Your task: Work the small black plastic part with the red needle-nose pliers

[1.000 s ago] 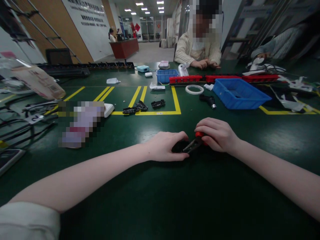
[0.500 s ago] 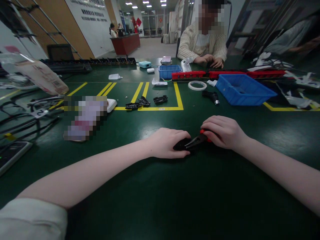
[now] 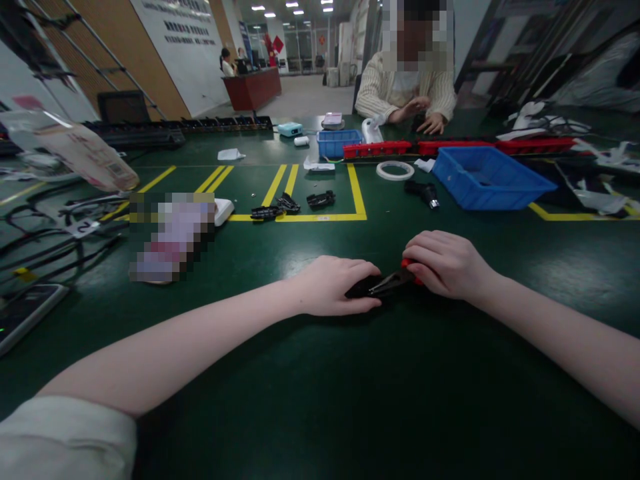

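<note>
My right hand (image 3: 445, 265) is closed round the red handles of a pair of needle-nose pliers (image 3: 393, 283). The pliers' dark jaws point left, toward my left hand (image 3: 336, 285). Between the thumb and fingers of that hand is a small black part (image 3: 359, 289), mostly covered, so its exact kind does not show. The jaw tips touch or nearly touch the black part. Both hands are low over the green table (image 3: 310, 400). Farther off, several black plastic pieces (image 3: 320, 199) lie by the yellow tape lines.
A blue bin (image 3: 493, 180) stands at the right behind a black hand tool (image 3: 423, 193) with a metal tip. A tape roll (image 3: 395, 171) lies near it. To the left are a phone (image 3: 173, 240) and black cables (image 3: 55, 233). Across the table sits a person (image 3: 405, 93).
My hands, the pliers and the black part stay almost in place. The person across the table has lifted one hand slightly.
</note>
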Demonstrator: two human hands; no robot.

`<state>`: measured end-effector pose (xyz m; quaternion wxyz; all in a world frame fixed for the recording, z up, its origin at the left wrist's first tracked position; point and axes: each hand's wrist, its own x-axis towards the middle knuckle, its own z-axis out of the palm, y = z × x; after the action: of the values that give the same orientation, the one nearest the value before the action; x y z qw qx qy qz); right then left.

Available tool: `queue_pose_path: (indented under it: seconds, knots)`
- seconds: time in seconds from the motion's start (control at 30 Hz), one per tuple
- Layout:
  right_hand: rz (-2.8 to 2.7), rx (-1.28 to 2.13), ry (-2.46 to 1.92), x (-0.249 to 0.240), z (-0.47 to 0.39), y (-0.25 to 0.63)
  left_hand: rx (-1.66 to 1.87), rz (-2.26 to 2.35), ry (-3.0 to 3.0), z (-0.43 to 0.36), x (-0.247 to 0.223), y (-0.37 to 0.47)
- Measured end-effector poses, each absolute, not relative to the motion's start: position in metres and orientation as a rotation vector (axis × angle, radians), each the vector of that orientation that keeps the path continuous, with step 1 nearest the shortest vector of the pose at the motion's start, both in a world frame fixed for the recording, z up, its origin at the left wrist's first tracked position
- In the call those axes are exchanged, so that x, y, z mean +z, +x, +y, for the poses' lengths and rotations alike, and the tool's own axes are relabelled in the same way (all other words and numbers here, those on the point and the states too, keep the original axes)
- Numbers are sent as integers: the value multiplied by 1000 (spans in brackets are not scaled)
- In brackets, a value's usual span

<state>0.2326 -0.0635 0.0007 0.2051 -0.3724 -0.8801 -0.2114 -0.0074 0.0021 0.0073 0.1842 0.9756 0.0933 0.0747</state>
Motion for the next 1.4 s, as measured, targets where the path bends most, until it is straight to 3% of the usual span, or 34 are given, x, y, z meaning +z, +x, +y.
queue_pose_path:
  seconds: [0.5, 0.93, 1.4]
  knots:
    - [-2378, -620, -1078, -1, -64, 235, 261, 266, 2768, 2, 6, -7]
    - [-2290, -445, -1518, -4, -57, 250, 300, 334, 2799, 0, 6, -7]
    - [-2317, -50, -1623, -15, -69, 287, 297, 407, 2791, 0, 6, -7]
